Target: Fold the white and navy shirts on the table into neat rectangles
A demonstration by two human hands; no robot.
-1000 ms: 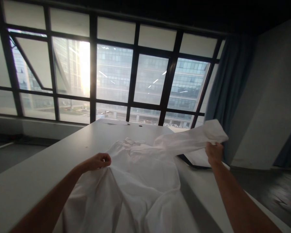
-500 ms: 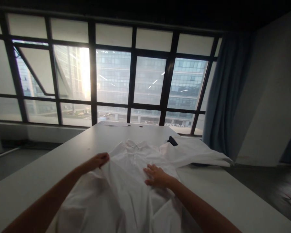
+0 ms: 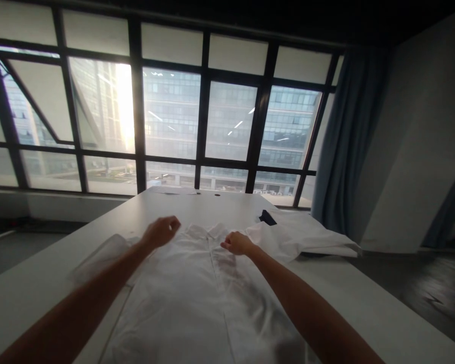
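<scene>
A white collared shirt [image 3: 174, 298] lies front up on the table, its collar [image 3: 205, 231] pointing away from me and its front placket running down the middle. My left hand [image 3: 161, 231] is over the shoulder left of the collar, fingers bent, with a gap between them and the thumb. Just right of the placket, below the collar, my right hand [image 3: 235, 243] is closed on the shirt front. Under that hand the cloth is creased and shadowed. One sleeve [image 3: 106, 258] spreads out to the left, blurred and partly behind my left forearm.
The white table [image 3: 174, 206] reaches toward the windows. More white cloth [image 3: 311, 235] lies along its right edge, with a dark piece [image 3: 267, 217] beside it. Papers [image 3: 172, 190] lie at the far end. A blue curtain [image 3: 341, 141] hangs at the right.
My left hand has let go of the shirt's side and moved up and slightly right. My right hand has moved up and closed from a flat spread. The shirt front now lies flatter.
</scene>
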